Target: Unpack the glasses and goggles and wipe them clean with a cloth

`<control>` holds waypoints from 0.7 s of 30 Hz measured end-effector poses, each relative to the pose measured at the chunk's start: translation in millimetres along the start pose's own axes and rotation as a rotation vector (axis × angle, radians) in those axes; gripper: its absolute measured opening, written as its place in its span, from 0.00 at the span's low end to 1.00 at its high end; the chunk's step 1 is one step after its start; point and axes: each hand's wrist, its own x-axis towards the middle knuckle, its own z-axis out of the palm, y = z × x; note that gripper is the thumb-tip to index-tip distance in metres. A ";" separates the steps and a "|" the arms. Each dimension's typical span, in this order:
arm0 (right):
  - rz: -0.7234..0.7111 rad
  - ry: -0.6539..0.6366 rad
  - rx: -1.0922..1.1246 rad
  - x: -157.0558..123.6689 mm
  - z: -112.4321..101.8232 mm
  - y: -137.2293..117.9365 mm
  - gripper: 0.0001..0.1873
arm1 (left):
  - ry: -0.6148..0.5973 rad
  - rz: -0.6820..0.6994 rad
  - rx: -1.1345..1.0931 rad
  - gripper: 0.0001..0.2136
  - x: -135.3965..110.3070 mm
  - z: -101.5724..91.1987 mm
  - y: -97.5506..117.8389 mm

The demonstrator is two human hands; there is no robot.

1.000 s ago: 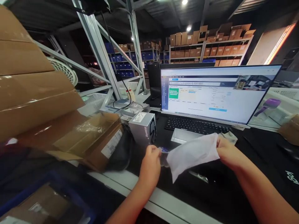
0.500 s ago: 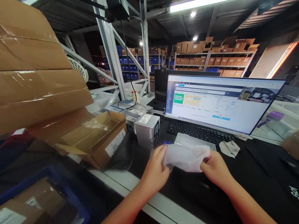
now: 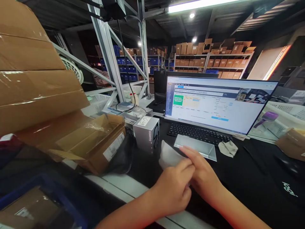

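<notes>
My left hand (image 3: 175, 187) and my right hand (image 3: 201, 173) are together on the black desk mat, both closed around a folded white pouch (image 3: 168, 156) that sticks out to the upper left. The left hand lies over the right. A grey product box (image 3: 145, 133) stands just left of the pouch. The monitor stand's silver base (image 3: 196, 147) lies right behind my fingers.
A monitor (image 3: 219, 103) and a black keyboard (image 3: 197, 133) face me. An open cardboard box (image 3: 95, 140) and stacked taped cartons (image 3: 35, 70) fill the left. A crumpled cloth (image 3: 228, 148) lies to the right, a brown parcel (image 3: 292, 143) farther right. Shelves of boxes stand behind.
The pouch was spread wide between my hands, then bunched. Now the hands have come together and the pouch is folded small under them, lower on the mat.
</notes>
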 end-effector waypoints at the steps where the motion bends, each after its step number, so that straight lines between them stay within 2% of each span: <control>1: -0.010 -0.020 0.026 1.0 -2.0 -0.6 0.15 | 0.018 0.026 -0.002 0.20 0.5 2.2 0.4; 3: -0.019 -0.035 0.070 1.1 -4.7 0.7 0.11 | 0.123 0.054 0.038 0.20 -2.4 11.0 0.4; 6: 0.014 -0.011 0.124 -1.8 -6.3 9.8 0.10 | 0.432 0.091 0.210 0.19 -14.2 29.4 1.5; 8: 0.100 0.006 0.167 -3.5 -8.0 19.3 0.12 | 0.644 0.069 0.255 0.13 -22.9 37.9 2.7; 9: 0.165 0.017 0.183 -4.0 -9.2 24.3 0.12 | 0.711 0.029 0.238 0.10 -26.2 39.7 2.8; 10: 0.237 0.027 0.197 -4.1 -10.4 28.7 0.12 | 0.725 -0.038 0.209 0.12 -28.3 40.1 2.4; 12: 0.375 0.033 0.241 -3.7 -11.7 34.9 0.12 | 0.609 -0.201 0.171 0.21 -28.9 38.0 -0.5; 14: 0.468 -0.016 0.284 -3.0 -10.1 36.7 0.11 | 0.424 -0.299 0.175 0.22 -26.4 35.8 -5.1; 15: 0.496 -0.054 0.284 -2.8 -8.0 36.2 0.12 | 0.344 -0.306 0.174 0.17 -25.0 35.6 -7.2; 17: 0.536 -0.135 0.221 -2.8 -3.1 34.2 0.12 | 0.264 -0.251 0.143 0.09 -23.8 37.1 -9.7; 21: 0.618 -0.321 -0.033 -2.5 -4.6 38.4 0.09 | 0.171 -0.198 -0.031 0.14 -29.3 37.5 -8.8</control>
